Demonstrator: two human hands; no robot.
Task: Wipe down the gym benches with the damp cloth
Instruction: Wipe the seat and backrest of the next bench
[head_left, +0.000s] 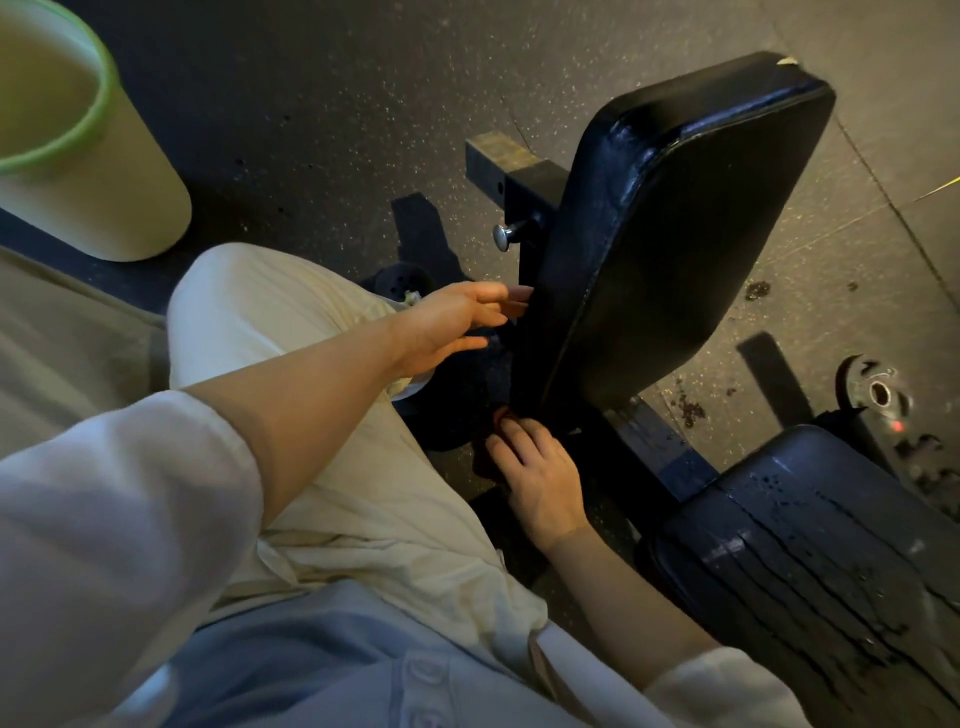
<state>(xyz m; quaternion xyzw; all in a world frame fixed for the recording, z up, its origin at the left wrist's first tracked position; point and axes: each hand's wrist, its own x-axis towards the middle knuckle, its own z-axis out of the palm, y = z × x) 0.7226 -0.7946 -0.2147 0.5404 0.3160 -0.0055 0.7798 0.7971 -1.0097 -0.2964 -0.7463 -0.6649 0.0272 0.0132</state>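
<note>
The black back pad (675, 234) of the gym bench stands tilted up in the middle of the head view. My left hand (452, 325) reaches to its left side edge, fingers straight, fingertips touching the pad. Lower down, my right hand (540, 478) sits at the pad's bottom corner, its fingers curled over a dark reddish cloth (500, 415) that is mostly hidden beneath the hand. The black seat pad (810, 545) lies at the lower right, wet with drops and streaks.
A cream bucket with a green rim (104, 171) stands on the speckled rubber floor at the upper left. The bench's steel frame (511, 166) and a metal pin knob (503, 237) jut out behind the pad. A weight plate (878, 395) lies at the right. My bent knee (270, 322) is close to the bench.
</note>
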